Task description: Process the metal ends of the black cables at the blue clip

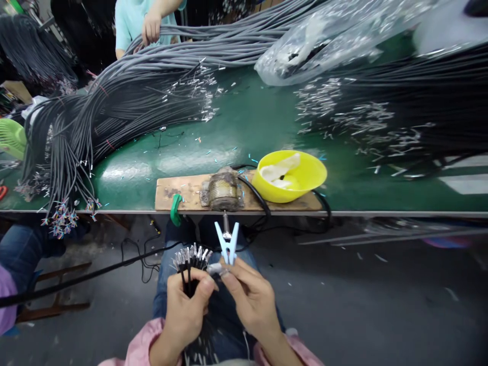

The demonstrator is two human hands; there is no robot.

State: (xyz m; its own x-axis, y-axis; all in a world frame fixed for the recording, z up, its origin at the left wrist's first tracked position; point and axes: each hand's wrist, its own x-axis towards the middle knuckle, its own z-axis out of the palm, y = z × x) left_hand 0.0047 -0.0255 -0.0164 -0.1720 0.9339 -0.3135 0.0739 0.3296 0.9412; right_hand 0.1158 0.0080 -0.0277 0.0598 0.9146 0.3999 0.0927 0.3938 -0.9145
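Note:
My left hand [188, 305] is closed around a bundle of thin black wires [190, 256] with bare silver ends sticking up. My right hand [249, 295] pinches one wire end from that bundle between thumb and forefinger, just below a light blue clothespin [227, 243]. The clothespin is clipped on a metal rod coming out of a small motor-like device [223, 191] fixed to a wooden board [190, 193] at the table edge. Both hands are over my lap, in front of the green table [244, 127].
A yellow bowl [293, 178] with white scraps sits on the board's right end. Large grey cable bundles [114, 107] cover the table's left, black wire bundles [412, 101] the right, a plastic bag [335, 35] behind. Another person's hand [151, 28] holds cables at the far side.

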